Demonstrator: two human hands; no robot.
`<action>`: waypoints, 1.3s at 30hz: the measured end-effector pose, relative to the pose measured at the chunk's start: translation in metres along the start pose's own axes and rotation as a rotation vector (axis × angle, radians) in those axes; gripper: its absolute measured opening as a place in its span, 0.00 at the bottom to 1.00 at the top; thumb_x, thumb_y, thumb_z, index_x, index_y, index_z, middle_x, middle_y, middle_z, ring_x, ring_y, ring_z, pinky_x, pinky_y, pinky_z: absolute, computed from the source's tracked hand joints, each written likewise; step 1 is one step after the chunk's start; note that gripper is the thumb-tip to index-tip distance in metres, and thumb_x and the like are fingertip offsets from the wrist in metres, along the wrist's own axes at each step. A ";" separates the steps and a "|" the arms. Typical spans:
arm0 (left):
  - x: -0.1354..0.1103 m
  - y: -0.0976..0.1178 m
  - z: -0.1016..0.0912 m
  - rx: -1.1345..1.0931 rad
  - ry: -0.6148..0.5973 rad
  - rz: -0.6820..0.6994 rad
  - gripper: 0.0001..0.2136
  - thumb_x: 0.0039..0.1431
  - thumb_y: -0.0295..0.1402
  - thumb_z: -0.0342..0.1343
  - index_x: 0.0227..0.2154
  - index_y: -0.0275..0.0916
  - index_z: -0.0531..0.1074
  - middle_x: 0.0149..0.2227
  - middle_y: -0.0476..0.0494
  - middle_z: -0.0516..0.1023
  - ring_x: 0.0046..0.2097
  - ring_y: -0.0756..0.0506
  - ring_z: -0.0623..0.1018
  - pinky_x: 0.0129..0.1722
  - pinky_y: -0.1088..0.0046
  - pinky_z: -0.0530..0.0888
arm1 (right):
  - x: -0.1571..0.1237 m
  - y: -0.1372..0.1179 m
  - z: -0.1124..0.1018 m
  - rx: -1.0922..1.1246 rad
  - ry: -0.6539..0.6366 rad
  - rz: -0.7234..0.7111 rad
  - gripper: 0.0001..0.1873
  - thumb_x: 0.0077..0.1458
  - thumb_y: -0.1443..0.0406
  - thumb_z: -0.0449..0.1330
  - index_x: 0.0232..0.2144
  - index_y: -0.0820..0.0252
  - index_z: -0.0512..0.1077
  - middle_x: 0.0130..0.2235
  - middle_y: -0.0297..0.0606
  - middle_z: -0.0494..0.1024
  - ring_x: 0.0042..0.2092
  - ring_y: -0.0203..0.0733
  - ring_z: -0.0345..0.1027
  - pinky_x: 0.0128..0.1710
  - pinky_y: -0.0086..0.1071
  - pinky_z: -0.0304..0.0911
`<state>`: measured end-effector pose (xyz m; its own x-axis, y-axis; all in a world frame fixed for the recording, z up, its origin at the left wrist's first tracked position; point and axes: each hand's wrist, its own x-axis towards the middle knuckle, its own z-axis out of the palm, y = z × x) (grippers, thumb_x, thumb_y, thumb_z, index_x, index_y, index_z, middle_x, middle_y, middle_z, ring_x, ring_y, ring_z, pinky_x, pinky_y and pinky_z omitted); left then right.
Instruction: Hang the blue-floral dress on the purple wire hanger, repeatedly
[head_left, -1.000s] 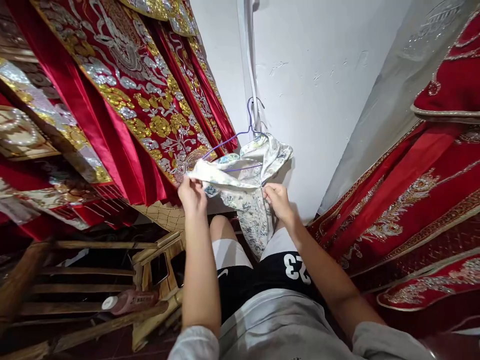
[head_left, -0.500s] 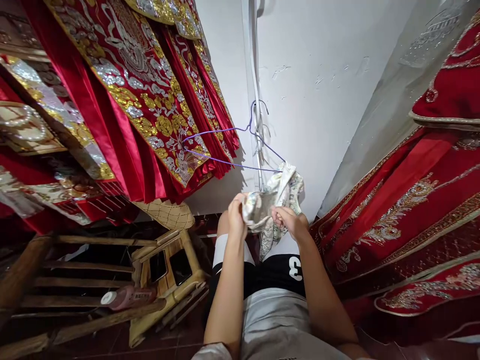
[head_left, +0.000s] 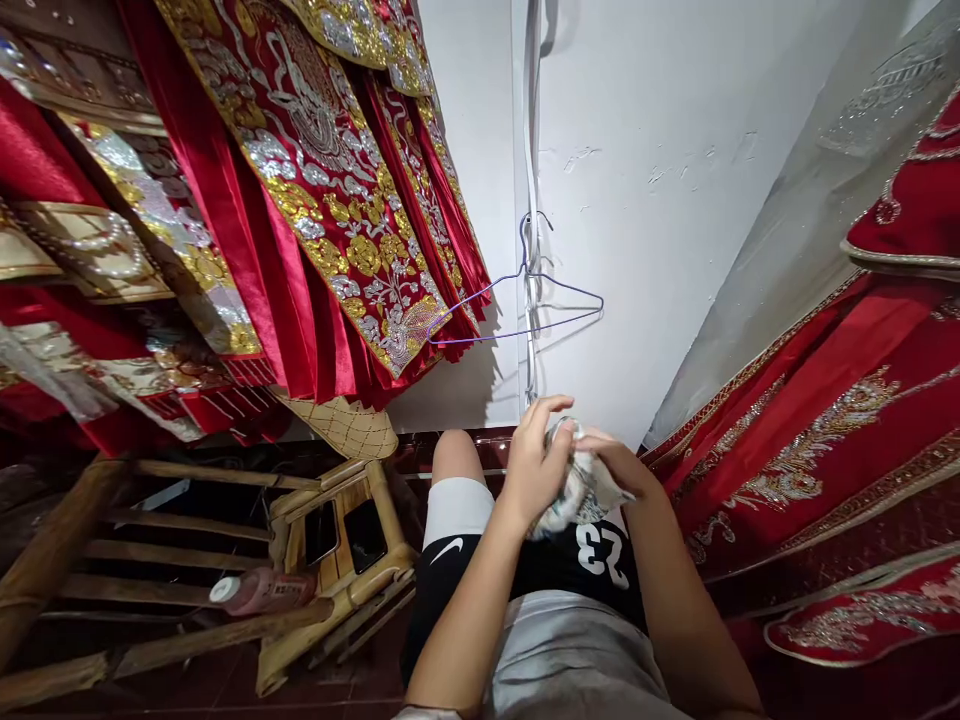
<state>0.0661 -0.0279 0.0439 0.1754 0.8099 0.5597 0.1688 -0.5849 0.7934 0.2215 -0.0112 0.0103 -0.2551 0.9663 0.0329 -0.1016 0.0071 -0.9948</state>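
A pale garment with a floral print (head_left: 589,488) is bunched up over my lap. My left hand (head_left: 534,462) presses against its left side, the thumb on the cloth and the fingers reaching over the top. My right hand (head_left: 616,458) holds the bundle from the other side, its fingers partly hidden by the cloth. Beyond my hands, a purple wire hanger (head_left: 523,268) hangs bare by the wall, apart from the garment.
Red embroidered costumes hang at left (head_left: 360,250) and right (head_left: 810,450). A white strap (head_left: 531,130) runs down the wall (head_left: 645,240). At lower left, a bamboo chair (head_left: 341,590) bears two phones (head_left: 365,535) and a pink bottle (head_left: 266,592).
The garment has come off the hanger's right end and is gathered into a bundle nearer my lap. Both hands moved closer together; the hanger now hangs level.
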 end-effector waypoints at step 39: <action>0.173 -0.068 -0.123 0.627 -0.003 0.154 0.10 0.69 0.35 0.46 0.47 0.39 0.69 0.42 0.39 0.81 0.43 0.42 0.80 0.48 0.62 0.74 | 0.116 -0.077 -0.068 -0.891 0.105 -0.424 0.14 0.48 0.64 0.56 0.30 0.62 0.81 0.27 0.36 0.78 0.31 0.42 0.69 0.33 0.32 0.60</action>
<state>-0.0348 0.1577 0.1160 0.2450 0.7151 0.6546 0.6764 -0.6099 0.4131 0.2650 0.1177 0.0846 -0.2738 0.8569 0.4368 0.6064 0.5063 -0.6131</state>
